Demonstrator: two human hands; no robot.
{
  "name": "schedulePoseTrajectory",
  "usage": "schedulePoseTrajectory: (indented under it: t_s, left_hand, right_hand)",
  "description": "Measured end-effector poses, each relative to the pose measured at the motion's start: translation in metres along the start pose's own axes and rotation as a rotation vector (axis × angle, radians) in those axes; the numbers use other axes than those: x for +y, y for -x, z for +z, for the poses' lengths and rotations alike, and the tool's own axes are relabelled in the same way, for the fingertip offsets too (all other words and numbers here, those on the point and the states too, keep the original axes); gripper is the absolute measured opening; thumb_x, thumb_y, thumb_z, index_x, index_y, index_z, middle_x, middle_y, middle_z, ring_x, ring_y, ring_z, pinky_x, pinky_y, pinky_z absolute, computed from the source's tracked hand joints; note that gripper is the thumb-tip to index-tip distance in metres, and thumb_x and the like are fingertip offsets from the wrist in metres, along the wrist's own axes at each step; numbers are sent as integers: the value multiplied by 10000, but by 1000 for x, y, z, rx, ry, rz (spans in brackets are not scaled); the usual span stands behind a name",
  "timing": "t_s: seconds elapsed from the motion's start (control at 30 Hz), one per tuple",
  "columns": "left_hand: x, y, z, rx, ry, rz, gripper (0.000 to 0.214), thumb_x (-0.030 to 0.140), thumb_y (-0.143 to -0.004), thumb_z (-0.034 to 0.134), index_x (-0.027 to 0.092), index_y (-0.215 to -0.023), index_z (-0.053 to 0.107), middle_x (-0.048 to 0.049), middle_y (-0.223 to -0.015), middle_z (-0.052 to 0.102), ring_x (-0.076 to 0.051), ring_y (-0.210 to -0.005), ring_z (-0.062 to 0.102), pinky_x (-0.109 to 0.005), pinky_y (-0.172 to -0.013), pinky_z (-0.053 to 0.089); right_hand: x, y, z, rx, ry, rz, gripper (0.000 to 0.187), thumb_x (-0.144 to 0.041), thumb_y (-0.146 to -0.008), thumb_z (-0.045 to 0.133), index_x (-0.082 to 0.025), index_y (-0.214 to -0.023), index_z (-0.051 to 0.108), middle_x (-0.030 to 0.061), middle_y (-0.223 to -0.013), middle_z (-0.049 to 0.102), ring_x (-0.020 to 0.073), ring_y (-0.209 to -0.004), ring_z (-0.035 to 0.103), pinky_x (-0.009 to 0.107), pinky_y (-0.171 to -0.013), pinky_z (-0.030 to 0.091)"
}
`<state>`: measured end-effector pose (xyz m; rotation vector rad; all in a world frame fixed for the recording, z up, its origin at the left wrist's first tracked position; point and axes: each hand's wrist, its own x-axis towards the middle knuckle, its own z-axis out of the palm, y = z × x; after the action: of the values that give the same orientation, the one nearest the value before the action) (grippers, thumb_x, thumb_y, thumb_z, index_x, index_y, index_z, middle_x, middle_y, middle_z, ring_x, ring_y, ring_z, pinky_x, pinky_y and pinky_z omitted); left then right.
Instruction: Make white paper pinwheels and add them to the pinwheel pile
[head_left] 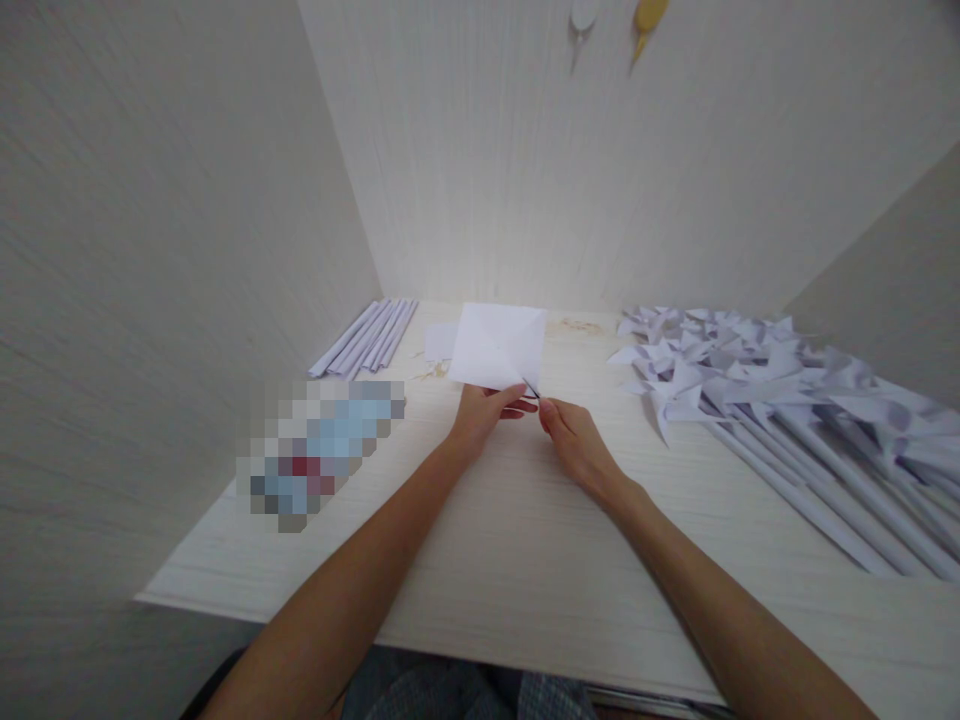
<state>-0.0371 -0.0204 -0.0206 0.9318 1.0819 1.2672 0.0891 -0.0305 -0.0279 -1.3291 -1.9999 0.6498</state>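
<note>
A square white sheet of paper (499,345) with diagonal crease lines is held up above the table. My left hand (487,408) grips its near edge, thumb on top and fingers underneath. At the near right corner of the sheet, my right hand (566,430) is closed around what look like small scissors (532,389). Only a thin dark blade shows, lying against the paper along the crease; the handles are hidden in my fingers.
Several rolled paper sticks (367,340) lie at the back left. On the right is a pile of white paper pinwheels (712,360) on sticks. More paper (439,342) lies behind the sheet. A blurred-out item (330,450) rests at left. Walls enclose the table (480,560).
</note>
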Motion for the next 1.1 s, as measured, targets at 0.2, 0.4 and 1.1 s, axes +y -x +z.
schedulePoseTrajectory:
  t_s: [0.2, 0.4, 1.1]
  left_hand:
    - [-1, 0, 0, 0, 4, 5, 46, 157, -632, 581, 113, -643, 581, -34, -618, 639, -121, -543, 605, -206, -503, 433]
    - [0, 1, 1, -3, -1, -15, 42, 155, -630, 589, 116, -637, 580, -38, -635, 645, -116, -529, 600, -210, -504, 429]
    - [-2, 2, 2, -45, -22, -31, 25, 132, -604, 601, 118, -616, 584, -14, -574, 613, -106, -496, 579, -203, -484, 421]
  right_hand:
    - [1, 0, -1, 12, 19, -12, 404, -381, -847, 210, -187, -535, 379, 17, -536, 476, 118, -500, 384, 237, -486, 263]
    - [1, 0, 1, 15, 25, -15, 402, -382, -845, 206, -192, -529, 365, 16, -526, 476, 119, -495, 389, 240, -488, 272]
    - [2, 0, 0, 17, -11, -18, 406, -383, -847, 202, -188, -531, 367, 1, -512, 445, 111, -488, 377, 235, -478, 257]
